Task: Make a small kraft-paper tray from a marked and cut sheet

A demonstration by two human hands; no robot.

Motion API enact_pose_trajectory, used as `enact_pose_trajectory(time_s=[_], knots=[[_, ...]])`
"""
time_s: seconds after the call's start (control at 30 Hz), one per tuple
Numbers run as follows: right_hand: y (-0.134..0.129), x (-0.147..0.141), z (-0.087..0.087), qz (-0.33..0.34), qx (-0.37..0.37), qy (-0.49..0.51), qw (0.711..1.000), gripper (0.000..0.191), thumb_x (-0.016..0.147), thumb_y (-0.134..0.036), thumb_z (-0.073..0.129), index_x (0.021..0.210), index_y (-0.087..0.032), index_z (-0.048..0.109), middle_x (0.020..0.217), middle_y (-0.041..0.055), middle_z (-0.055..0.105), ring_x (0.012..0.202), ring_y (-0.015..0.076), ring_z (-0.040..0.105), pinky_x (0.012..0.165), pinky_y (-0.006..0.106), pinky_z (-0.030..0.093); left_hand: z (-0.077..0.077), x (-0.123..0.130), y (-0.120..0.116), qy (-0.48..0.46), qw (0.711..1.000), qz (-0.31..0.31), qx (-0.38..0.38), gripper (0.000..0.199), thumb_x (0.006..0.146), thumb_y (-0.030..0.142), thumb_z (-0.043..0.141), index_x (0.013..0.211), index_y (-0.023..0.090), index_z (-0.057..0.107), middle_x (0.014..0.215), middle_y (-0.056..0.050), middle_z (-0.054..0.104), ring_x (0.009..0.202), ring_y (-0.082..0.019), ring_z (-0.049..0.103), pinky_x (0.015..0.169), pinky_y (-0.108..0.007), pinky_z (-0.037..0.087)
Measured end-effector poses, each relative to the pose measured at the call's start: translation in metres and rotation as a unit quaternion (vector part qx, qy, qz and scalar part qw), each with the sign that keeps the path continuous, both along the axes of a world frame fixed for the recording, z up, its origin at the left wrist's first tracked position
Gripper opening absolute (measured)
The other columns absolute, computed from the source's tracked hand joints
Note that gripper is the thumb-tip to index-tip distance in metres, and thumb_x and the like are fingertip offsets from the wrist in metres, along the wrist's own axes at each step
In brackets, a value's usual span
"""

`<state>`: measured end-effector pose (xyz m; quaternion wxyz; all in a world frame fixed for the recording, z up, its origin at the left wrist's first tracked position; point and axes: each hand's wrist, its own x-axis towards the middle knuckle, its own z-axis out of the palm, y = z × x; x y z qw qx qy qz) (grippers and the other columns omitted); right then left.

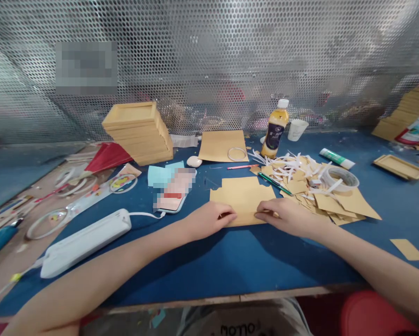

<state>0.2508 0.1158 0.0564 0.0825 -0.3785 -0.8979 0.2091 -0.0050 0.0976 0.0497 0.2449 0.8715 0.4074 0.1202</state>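
Brown card (243, 198) is at centre over the blue tabletop (230, 266), its near edge pinched between nearly closed thumb and fingers by the left hand (211, 219) at eight o'clock, the right hand (293, 217) at four; bottle (275, 133) at one.

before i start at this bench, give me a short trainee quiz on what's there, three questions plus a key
1. Which thing do the left hand and right hand both touch?
a) paper cup
b) notched brown sheet
c) red stool

2. True or false: the drink bottle has its cap off.

3. Fill in: a white ____ runs to the near end of the phone.

Key: 1. b; 2. false, the drink bottle has its white cap on; 3. cable.
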Motion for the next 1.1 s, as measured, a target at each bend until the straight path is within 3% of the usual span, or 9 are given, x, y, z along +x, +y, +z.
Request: enact_pose_trajectory(time_s=[0.23,0.37,0.47,0.6,0.73,0.93,1.1], knots=[[0.010,0.002,-0.017,-0.056,-0.118,0.076,0.989,0.028,0.091,-0.043,0.049,0.084,-0.020,0.064,0.074,0.0016,0.065,0.067,0.0162,0.058,0.060,0.026,0.040,-0.015,-0.001,0.002,-0.092,0.992,0.048,-0.074,0.034,0.096,0.035,0.047,0.124,0.019,0.059,0.102,-0.004,0.068,0.079,-0.014,0.062,0.071,-0.022,0.046],[0.012,0.002,-0.020,-0.072,-0.140,0.087,0.984,0.030,0.091,-0.045,0.049,0.083,-0.020,0.062,0.071,0.0002,0.063,0.063,0.0148,0.055,0.058,0.025,0.039,-0.025,-0.003,0.003,-0.121,0.987,0.074,-0.081,0.033,0.096,0.036,0.048,0.123,0.020,0.059,0.099,-0.001,0.068,0.072,-0.012,0.059,0.067,-0.021,0.046],[0.011,0.000,-0.020,-0.083,-0.152,0.089,0.981,0.030,0.091,-0.045,0.050,0.083,-0.020,0.062,0.070,-0.0006,0.062,0.062,0.0137,0.053,0.057,0.024,0.037,-0.030,-0.003,0.003,-0.129,0.986,0.076,-0.070,0.032,0.096,0.035,0.049,0.123,0.020,0.059,0.107,-0.003,0.068,0.083,-0.014,0.062,0.075,-0.023,0.048],[0.006,-0.002,-0.021,-0.103,-0.133,0.080,0.983,0.029,0.091,-0.045,0.050,0.084,-0.019,0.061,0.069,-0.0004,0.061,0.060,0.0136,0.052,0.056,0.024,0.036,-0.033,-0.002,0.001,-0.105,0.993,0.040,-0.020,0.028,0.098,0.029,0.048,0.123,0.021,0.058,0.118,-0.003,0.065,0.104,-0.016,0.061,0.091,-0.026,0.045],[0.003,-0.003,-0.023,-0.104,-0.112,0.067,0.986,0.033,0.085,-0.051,0.058,0.091,-0.019,0.063,0.077,0.0009,0.063,0.063,0.0144,0.053,0.057,0.025,0.037,-0.034,-0.002,0.000,-0.061,0.998,0.005,0.023,0.027,0.100,0.026,0.042,0.120,0.022,0.060,0.104,-0.002,0.067,0.097,-0.015,0.061,0.084,-0.024,0.046],[0.004,-0.007,-0.025,-0.155,-0.176,0.088,0.968,0.034,0.080,-0.053,0.064,0.076,-0.020,0.060,0.062,-0.0034,0.053,0.059,0.0131,0.048,0.055,0.024,0.035,-0.037,-0.003,0.001,-0.034,0.999,-0.015,0.039,0.027,0.101,0.025,0.042,0.121,0.022,0.059,0.098,-0.003,0.063,0.093,-0.016,0.059,0.080,-0.024,0.046],[0.005,-0.011,-0.024,-0.176,-0.207,0.090,0.958,0.029,0.078,-0.046,0.067,0.072,-0.019,0.058,0.060,-0.0047,0.053,0.057,0.0119,0.047,0.053,0.023,0.033,-0.037,-0.005,0.006,0.001,0.997,-0.054,0.050,0.029,0.101,0.025,0.041,0.123,0.024,0.059,0.095,-0.004,0.060,0.088,-0.016,0.057,0.072,-0.023,0.044]])
